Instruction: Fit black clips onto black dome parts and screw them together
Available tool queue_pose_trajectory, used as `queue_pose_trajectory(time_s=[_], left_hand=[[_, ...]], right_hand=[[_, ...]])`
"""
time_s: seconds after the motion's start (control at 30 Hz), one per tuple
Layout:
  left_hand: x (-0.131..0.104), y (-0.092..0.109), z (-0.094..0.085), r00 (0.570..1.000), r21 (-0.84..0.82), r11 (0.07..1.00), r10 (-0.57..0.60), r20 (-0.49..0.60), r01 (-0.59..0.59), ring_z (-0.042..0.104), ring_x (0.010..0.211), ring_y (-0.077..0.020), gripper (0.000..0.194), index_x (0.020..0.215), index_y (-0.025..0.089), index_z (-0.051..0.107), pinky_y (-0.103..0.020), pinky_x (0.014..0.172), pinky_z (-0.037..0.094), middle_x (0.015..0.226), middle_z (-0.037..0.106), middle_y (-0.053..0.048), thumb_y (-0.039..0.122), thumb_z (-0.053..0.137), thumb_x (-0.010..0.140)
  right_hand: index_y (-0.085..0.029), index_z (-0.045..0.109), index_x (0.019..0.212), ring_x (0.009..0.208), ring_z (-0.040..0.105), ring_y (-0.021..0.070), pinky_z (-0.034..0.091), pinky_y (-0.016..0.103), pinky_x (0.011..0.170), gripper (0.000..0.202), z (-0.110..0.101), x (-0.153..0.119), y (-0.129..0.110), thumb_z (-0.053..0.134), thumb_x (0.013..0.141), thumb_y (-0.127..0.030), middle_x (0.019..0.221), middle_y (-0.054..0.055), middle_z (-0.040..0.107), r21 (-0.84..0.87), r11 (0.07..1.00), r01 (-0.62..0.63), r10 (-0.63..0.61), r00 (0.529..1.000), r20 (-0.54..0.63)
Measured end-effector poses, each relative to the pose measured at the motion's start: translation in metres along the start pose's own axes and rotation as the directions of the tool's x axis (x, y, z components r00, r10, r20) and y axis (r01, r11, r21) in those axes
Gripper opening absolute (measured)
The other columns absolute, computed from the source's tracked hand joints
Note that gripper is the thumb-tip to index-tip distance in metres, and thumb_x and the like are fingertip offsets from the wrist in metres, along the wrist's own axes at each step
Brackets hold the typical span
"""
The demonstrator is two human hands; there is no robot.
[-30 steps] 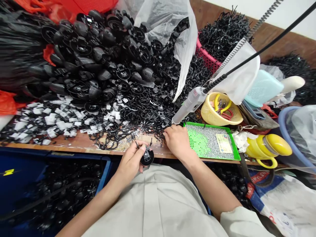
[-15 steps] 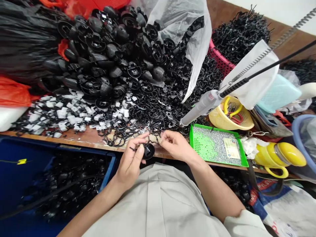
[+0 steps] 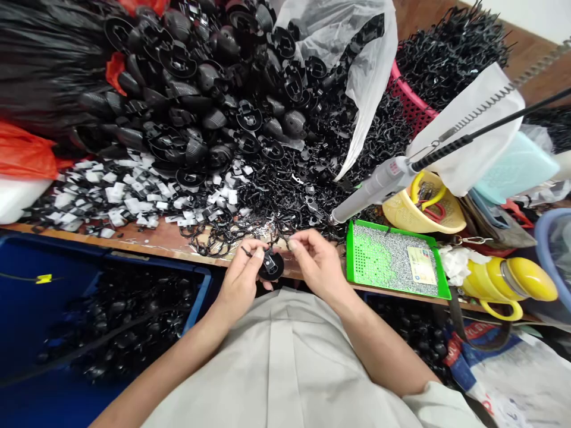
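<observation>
Between thumb and fingers, my left hand (image 3: pixel 238 282) grips a round black plastic part (image 3: pixel 274 267) just off the table's front edge. Its inner face, with a small raised fitting, is turned up towards me. My right hand (image 3: pixel 319 264) is close beside it on the right, thumb and forefinger pinched together; whatever is in the pinch is too small to make out. Just beyond both hands lies a pile of thin black plastic pieces (image 3: pixel 289 196). The tip of a grey electric screwdriver (image 3: pixel 372 190) hangs above and right of my right hand.
A green tray (image 3: pixel 350 252) of small screws stands on the right, near a yellow basket (image 3: pixel 446 221) and a yellow bottle (image 3: pixel 491 279). Black domed parts (image 3: pixel 209 119) and white clips (image 3: pixel 116 193) are heaped behind. Blue bins (image 3: pixel 203 297) stand below left.
The round part has turned in my left hand, so more of its inner face shows. My right hand's pinching fingers have lifted slightly. The view has shifted a little.
</observation>
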State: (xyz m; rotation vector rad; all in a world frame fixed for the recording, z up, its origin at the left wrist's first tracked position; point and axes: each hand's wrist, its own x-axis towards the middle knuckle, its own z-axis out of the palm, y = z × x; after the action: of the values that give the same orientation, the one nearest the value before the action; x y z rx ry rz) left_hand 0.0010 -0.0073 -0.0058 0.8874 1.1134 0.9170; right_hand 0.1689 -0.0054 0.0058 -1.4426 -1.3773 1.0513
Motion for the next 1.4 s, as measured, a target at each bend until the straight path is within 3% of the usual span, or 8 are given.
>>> queue_pose_trajectory(time_s=[0.2, 0.37, 0.7, 0.97, 1.07, 1.17, 1.27, 1.4], left_hand=[[-0.003, 0.001, -0.002, 0.999, -0.034, 0.998, -0.051, -0.003, 0.051, 0.061, 0.053, -0.0131, 0.029, 0.103, 0.021, 0.049, -0.023, 0.043, 0.05, 0.076, 0.06, 0.001, 0.044, 0.056, 0.086], [-0.001, -0.003, 0.001, 0.998, -0.069, 0.997, -0.044, -0.037, 0.041, 0.061, 0.049, -0.0142, 0.025, 0.101, 0.022, 0.049, -0.025, 0.04, 0.051, 0.07, 0.059, 0.003, 0.043, 0.054, 0.087], [-0.004, 0.002, 0.006, 0.997, 0.013, 0.998, -0.057, -0.045, 0.058, 0.057, 0.044, -0.0114, 0.026, 0.099, 0.024, 0.049, -0.02, 0.032, 0.041, 0.073, 0.056, 0.004, 0.046, 0.052, 0.087], [-0.004, 0.0, -0.003, 0.991, 0.114, 0.993, -0.014, -0.13, 0.029, 0.046, 0.044, -0.0074, 0.022, 0.092, 0.023, 0.057, -0.016, 0.03, 0.036, 0.07, 0.048, 0.004, 0.043, 0.051, 0.088], [-0.003, -0.002, -0.008, 0.988, 0.108, 0.994, -0.012, -0.152, 0.028, 0.041, 0.036, -0.0062, 0.02, 0.092, 0.023, 0.055, -0.016, 0.029, 0.033, 0.062, 0.046, 0.006, 0.042, 0.049, 0.088], [-0.003, -0.002, -0.008, 0.99, 0.067, 0.997, -0.038, -0.135, 0.048, 0.042, 0.032, -0.0085, 0.021, 0.095, 0.024, 0.053, -0.015, 0.027, 0.029, 0.052, 0.046, 0.008, 0.043, 0.047, 0.089], [-0.005, 0.0, -0.008, 0.994, 0.012, 0.998, -0.064, -0.086, 0.065, 0.047, 0.032, -0.0114, 0.026, 0.099, 0.023, 0.05, -0.015, 0.027, 0.028, 0.049, 0.051, 0.007, 0.047, 0.048, 0.088], [-0.01, 0.003, -0.015, 0.995, -0.042, 0.997, -0.064, -0.082, 0.06, 0.053, 0.037, -0.0115, 0.03, 0.1, 0.023, 0.047, -0.016, 0.029, 0.034, 0.06, 0.059, 0.004, 0.048, 0.054, 0.085]], right_hand=[[-0.02, 0.056, 0.085, 0.064, 0.048, 0.0118, 0.04, 0.024, 0.061, 0.02, -0.02, 0.001, -0.015, 0.049, 0.094, -0.037, 0.074, -0.001, 0.055, -0.119, 0.992, 0.045, -0.051, 0.997, -0.056], [-0.02, 0.054, 0.085, 0.07, 0.051, 0.0135, 0.04, 0.026, 0.066, 0.017, 0.0, -0.015, -0.018, 0.046, 0.096, -0.031, 0.077, 0.0, 0.055, -0.294, 0.933, 0.206, -0.189, 0.978, 0.086], [-0.019, 0.053, 0.086, 0.073, 0.052, 0.0185, 0.043, 0.03, 0.067, 0.019, 0.011, -0.015, 0.003, 0.04, 0.098, -0.027, 0.078, 0.005, 0.057, -0.561, 0.729, 0.393, -0.401, 0.909, 0.115], [-0.019, 0.059, 0.094, 0.08, 0.059, 0.0172, 0.051, 0.03, 0.073, 0.015, 0.003, -0.014, -0.003, 0.045, 0.096, -0.024, 0.086, 0.006, 0.063, -0.396, 0.743, 0.539, -0.462, 0.842, 0.279], [-0.019, 0.057, 0.114, 0.095, 0.062, 0.0203, 0.052, 0.035, 0.084, 0.023, -0.015, 0.013, -0.009, 0.043, 0.095, -0.02, 0.106, 0.011, 0.063, -0.516, 0.726, 0.453, -0.367, 0.891, 0.266], [-0.02, 0.041, 0.136, 0.095, 0.065, 0.0261, 0.054, 0.043, 0.082, 0.047, -0.023, 0.048, -0.012, 0.044, 0.089, -0.011, 0.129, 0.019, 0.05, -0.801, 0.566, 0.196, -0.191, 0.976, 0.104], [-0.02, 0.039, 0.137, 0.081, 0.068, 0.0265, 0.055, 0.041, 0.072, 0.056, -0.02, 0.071, -0.011, 0.048, 0.084, -0.007, 0.122, 0.018, 0.05, -0.92, 0.39, 0.048, -0.029, 0.999, 0.04], [-0.019, 0.042, 0.133, 0.086, 0.066, 0.0263, 0.054, 0.039, 0.072, 0.046, -0.014, 0.068, -0.021, 0.044, 0.088, -0.012, 0.118, 0.015, 0.051, -0.92, 0.391, 0.002, -0.08, 0.996, -0.032]])
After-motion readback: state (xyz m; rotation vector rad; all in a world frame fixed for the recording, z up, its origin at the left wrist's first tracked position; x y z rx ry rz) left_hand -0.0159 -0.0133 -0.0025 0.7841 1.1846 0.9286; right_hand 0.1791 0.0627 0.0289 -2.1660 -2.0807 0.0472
